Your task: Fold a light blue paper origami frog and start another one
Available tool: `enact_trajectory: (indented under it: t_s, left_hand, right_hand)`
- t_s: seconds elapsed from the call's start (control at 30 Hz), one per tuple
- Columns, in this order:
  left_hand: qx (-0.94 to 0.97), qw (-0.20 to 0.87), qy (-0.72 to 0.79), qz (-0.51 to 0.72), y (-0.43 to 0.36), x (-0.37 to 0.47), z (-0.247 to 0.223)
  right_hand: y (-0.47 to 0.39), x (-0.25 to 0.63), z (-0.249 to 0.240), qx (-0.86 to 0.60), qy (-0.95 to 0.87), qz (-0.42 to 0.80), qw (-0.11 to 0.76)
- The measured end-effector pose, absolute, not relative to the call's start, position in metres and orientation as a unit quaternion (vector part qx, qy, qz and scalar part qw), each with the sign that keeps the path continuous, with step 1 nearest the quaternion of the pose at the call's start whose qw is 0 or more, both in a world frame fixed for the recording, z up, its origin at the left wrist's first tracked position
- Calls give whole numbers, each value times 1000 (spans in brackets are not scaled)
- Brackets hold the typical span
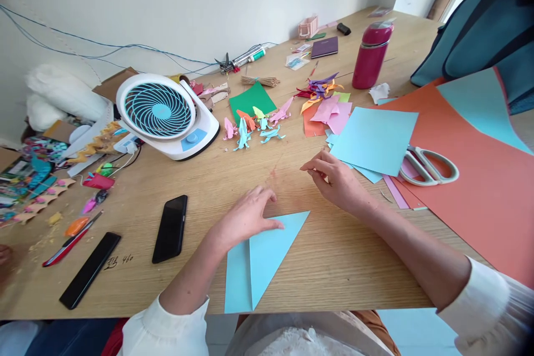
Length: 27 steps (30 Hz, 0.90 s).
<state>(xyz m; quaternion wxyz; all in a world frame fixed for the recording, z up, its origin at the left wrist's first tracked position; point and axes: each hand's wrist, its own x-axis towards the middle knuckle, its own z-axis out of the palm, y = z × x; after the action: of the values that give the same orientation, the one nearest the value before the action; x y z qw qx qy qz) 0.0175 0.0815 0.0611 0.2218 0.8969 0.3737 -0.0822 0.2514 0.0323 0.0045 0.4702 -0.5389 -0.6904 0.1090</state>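
Note:
A light blue sheet of paper (267,267) lies near the table's front edge, one side folded over into a triangular flap. My left hand (248,214) rests on its upper part, thumb on the flap and fingers spread on the table beyond. The hand hides the sheet's upper left corner. To the right, apart from the sheet, my right hand (331,181) is raised just over the table. Its fingers are loosely bent, slightly apart, with nothing visible in them. Just beyond it is a stack of light blue squares (375,139).
Scissors (434,167) and a large orange sheet (479,178) lie at right, near a magenta bottle (371,58). Folded paper figures (258,125) stand mid-table. A white fan (167,114), phone (170,228), black case (89,270) and red cutter (70,242) are at left.

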Motion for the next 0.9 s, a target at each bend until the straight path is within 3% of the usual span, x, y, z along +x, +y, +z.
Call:
enact_trajectory:
  t_s: [0.17,0.43,0.77,0.9]
  left_hand:
    - [890,107,424,-132,50,18,60]
    - [885,81,436,-142,44,19,64]
    - [861,277,420,-67,55,10,62]
    - [815,370,444,49,81,12,60]
  right_hand:
    - [33,252,-1,-534,-708,104,451]
    - [36,255,-8,-523,-727,100,433]
    - [35,251,-5,-517,-722,117,445]
    - [33,248,0,-565,-648,212,464]
